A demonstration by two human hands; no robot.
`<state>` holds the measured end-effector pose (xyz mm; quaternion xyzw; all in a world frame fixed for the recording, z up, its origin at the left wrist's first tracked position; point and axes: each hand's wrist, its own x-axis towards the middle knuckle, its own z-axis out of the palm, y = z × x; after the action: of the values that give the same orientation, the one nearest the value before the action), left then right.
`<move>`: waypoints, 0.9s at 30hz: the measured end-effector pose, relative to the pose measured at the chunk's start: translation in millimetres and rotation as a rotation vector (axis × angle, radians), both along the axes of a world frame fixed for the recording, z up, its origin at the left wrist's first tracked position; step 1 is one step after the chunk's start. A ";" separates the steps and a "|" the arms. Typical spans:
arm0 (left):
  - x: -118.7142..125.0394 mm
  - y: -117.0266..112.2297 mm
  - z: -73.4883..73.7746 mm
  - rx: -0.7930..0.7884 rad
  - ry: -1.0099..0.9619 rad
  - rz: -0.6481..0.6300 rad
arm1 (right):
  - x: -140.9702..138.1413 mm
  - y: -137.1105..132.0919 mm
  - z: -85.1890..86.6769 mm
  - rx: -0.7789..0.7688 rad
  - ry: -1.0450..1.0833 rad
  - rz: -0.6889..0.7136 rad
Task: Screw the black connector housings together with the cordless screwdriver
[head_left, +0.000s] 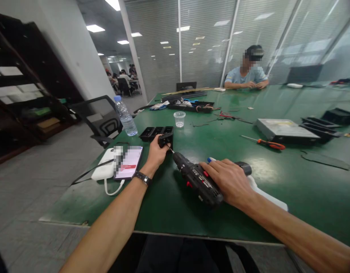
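Room: office space with glass partitions and ceiling lights; a green worktop (192, 212) fills the middle and right of the frame.
Left hand: the left hand (157, 151), just left of centre, is closed around a small black part (165, 139), holding it down on the worktop.
Right hand: the right hand (230, 181), lower centre, is wrapped over the body of a black cordless screwdriver (196, 178) lying tilted, its bit touching the black part.
Beside the part: a black tray (155, 132) sits just behind it.
Left of frame: a phone (128, 162) lies on a white power bank (105, 168); a water bottle (125, 116) stands behind.
Centre back: a clear plastic cup (179, 119).
Right: an orange-handled screwdriver (267, 143) and a flat grey drive (283, 129).
Far end: another person (247, 74) sits with hands on the worktop.
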<state>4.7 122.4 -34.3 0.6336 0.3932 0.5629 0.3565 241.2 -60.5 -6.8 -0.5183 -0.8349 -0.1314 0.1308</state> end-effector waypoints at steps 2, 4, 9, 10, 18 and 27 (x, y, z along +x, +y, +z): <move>-0.2 0.2 -0.8 0.008 0.002 -0.007 | 1.1 0.2 -1.0 0.026 -0.022 0.006; -0.2 0.3 -1.0 0.005 -0.007 -0.016 | 1.7 0.3 -1.8 0.060 -0.049 0.005; 0.0 0.1 -0.5 0.001 -0.025 -0.028 | 2.5 0.9 -4.1 0.084 -0.030 0.021; 0.0 0.0 -0.7 0.002 -0.025 -0.031 | 2.9 1.0 -4.4 0.091 -0.026 0.026; 2.5 1.0 -3.8 -0.048 -0.111 -0.039 | 5.4 0.1 -4.5 0.159 -0.044 0.029; 5.4 -0.9 -3.5 -0.073 -0.189 -0.065 | 6.0 -1.4 -4.6 0.178 -0.051 0.041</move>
<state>10.1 121.4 -37.8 0.5767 0.3572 0.5937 0.4328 247.2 -61.9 -11.5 -0.4838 -0.8335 -0.2154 0.1577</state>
